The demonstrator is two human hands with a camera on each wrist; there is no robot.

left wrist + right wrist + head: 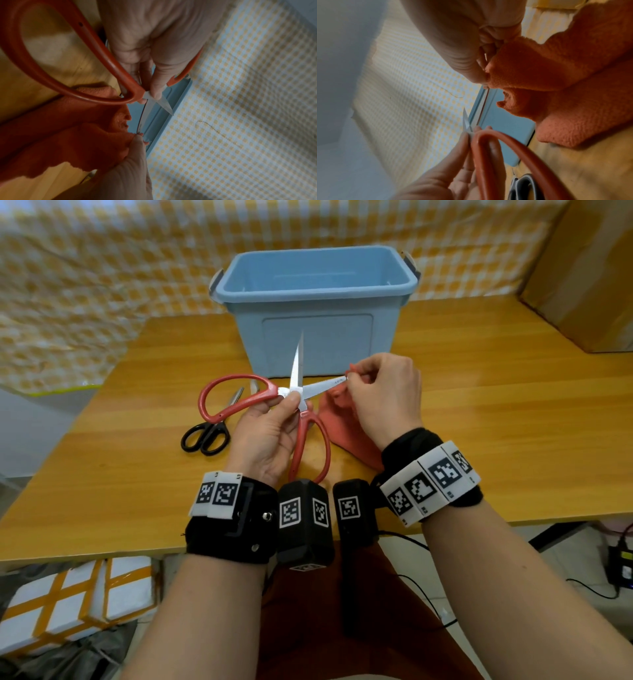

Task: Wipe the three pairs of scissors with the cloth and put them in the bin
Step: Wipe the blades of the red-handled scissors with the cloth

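Two pairs show on the wooden table [479, 412]: black-handled scissors [205, 436] lie flat, left of the left hand's fingers. The left hand [263, 440] pinches the red-handled scissors [239, 395] at the pivot, blades spread wide, one pointing up, one toward the right hand. The right hand [383, 395] grips the orange cloth [339, 419], fingers curled and pinching it round that blade's tip. Beyond both sets of fingertips stands the blue plastic bin [315, 313]. A third pair cannot be made out with certainty.

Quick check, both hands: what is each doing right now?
Left hand: grips the open red scissors at the pivot.
Right hand: pinches the orange cloth around one blade tip.
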